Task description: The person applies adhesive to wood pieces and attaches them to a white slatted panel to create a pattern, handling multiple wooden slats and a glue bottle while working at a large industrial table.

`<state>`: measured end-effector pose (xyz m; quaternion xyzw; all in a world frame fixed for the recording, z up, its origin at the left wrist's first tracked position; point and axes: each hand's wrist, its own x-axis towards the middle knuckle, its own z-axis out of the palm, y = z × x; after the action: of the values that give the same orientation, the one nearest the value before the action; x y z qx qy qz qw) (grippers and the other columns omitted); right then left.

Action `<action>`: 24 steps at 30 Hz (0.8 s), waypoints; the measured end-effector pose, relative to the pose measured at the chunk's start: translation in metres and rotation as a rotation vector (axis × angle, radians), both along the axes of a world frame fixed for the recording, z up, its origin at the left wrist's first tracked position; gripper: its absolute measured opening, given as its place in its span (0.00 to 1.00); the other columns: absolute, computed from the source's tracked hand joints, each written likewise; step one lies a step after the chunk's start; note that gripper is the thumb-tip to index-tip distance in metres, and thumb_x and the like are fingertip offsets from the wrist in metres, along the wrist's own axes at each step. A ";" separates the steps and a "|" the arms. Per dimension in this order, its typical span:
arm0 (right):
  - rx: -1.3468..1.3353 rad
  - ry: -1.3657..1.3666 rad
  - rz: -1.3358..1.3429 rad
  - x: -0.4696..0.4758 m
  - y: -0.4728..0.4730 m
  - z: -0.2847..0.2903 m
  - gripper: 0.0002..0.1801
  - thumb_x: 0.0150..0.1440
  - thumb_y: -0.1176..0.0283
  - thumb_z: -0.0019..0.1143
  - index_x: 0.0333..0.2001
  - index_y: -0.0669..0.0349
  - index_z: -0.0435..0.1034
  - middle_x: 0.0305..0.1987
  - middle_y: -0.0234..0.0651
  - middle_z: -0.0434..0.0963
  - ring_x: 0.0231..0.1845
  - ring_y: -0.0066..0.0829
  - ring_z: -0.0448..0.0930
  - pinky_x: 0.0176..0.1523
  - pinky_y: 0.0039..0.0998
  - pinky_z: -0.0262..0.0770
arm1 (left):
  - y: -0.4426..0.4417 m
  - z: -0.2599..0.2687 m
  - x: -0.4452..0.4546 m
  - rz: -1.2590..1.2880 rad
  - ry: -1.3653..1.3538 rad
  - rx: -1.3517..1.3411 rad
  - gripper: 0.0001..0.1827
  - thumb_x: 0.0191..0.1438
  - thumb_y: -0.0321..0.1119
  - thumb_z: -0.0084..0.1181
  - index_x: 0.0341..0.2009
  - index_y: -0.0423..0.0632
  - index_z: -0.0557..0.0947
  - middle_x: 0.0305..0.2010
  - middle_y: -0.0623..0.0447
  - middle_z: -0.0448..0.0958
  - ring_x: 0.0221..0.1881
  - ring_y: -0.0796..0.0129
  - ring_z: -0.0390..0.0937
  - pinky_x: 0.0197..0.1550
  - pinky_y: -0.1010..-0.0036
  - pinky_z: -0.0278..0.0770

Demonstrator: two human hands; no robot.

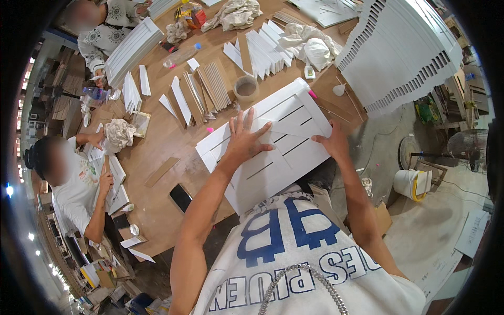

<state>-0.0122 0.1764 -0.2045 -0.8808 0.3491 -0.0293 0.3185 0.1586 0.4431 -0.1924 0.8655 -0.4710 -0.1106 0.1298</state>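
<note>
A white panel with grooves and a diagonal brace (pixel 293 147) lies before me at the table's near edge, partly overhanging it. My left hand (pixel 248 137) rests on its upper face, fingers spread and holding nothing. At the panel's right end my right hand (pixel 334 141) grips the edge, thumb on top; its other fingers are partly hidden. Just beyond the panel stands a roll of tape (pixel 246 87). A pink piece (pixel 312 94) shows at the far right corner. Left of the panel a dark phone (pixel 180 197) lies on the brown table (pixel 157 220).
Bundles of brown strips (pixel 214 84) and white strips (pixel 262 51) stand beyond the panel. A tall stack of white panels (pixel 397 59) rises at the right. Co-workers handle white pieces at the left and far left. A bucket (pixel 405 184) and fan (pixel 466 149) stand on the floor.
</note>
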 end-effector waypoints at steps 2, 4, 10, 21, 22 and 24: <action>0.050 0.028 0.018 0.006 -0.009 0.009 0.46 0.39 0.55 0.76 0.57 0.66 0.63 0.53 0.52 0.75 0.53 0.52 0.76 0.56 0.42 0.70 | -0.003 -0.002 -0.001 0.008 -0.009 -0.007 0.40 0.45 0.70 0.56 0.64 0.76 0.71 0.75 0.36 0.43 0.73 0.30 0.37 0.69 0.37 0.34; 0.126 0.095 0.092 0.013 -0.024 0.006 0.43 0.38 0.55 0.77 0.54 0.66 0.66 0.52 0.52 0.75 0.54 0.51 0.76 0.56 0.41 0.70 | -0.003 -0.006 -0.001 0.016 -0.017 -0.040 0.40 0.42 0.68 0.60 0.62 0.76 0.72 0.75 0.36 0.44 0.73 0.32 0.37 0.70 0.39 0.34; 0.185 -0.077 0.218 0.011 -0.032 -0.011 0.40 0.39 0.58 0.77 0.53 0.66 0.69 0.51 0.50 0.77 0.53 0.45 0.77 0.57 0.40 0.70 | 0.000 -0.030 0.002 -0.002 -0.150 -0.033 0.43 0.39 0.72 0.60 0.62 0.75 0.73 0.74 0.34 0.46 0.71 0.29 0.42 0.66 0.32 0.40; 0.146 -0.020 0.064 0.011 -0.013 0.000 0.32 0.43 0.60 0.72 0.49 0.64 0.71 0.47 0.49 0.78 0.50 0.48 0.78 0.54 0.42 0.71 | 0.003 -0.018 -0.001 -0.027 -0.083 -0.075 0.41 0.46 0.73 0.51 0.65 0.77 0.68 0.74 0.33 0.40 0.71 0.27 0.39 0.66 0.32 0.37; 0.151 -0.016 0.055 0.012 -0.012 0.003 0.32 0.43 0.60 0.72 0.50 0.64 0.71 0.47 0.49 0.78 0.50 0.47 0.78 0.54 0.42 0.71 | 0.003 -0.017 -0.001 -0.028 -0.070 -0.090 0.41 0.46 0.73 0.51 0.65 0.75 0.69 0.74 0.33 0.40 0.71 0.27 0.38 0.66 0.31 0.37; 0.157 -0.020 0.042 0.012 -0.010 0.004 0.32 0.43 0.60 0.71 0.50 0.64 0.71 0.48 0.48 0.78 0.50 0.47 0.78 0.54 0.41 0.71 | 0.001 -0.015 -0.002 -0.027 -0.055 -0.087 0.41 0.46 0.72 0.52 0.65 0.74 0.69 0.74 0.32 0.41 0.71 0.27 0.38 0.66 0.31 0.36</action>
<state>-0.0006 0.1663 -0.2004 -0.8600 0.3284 -0.0041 0.3905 0.1569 0.4445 -0.2072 0.8553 -0.4904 -0.0679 0.1531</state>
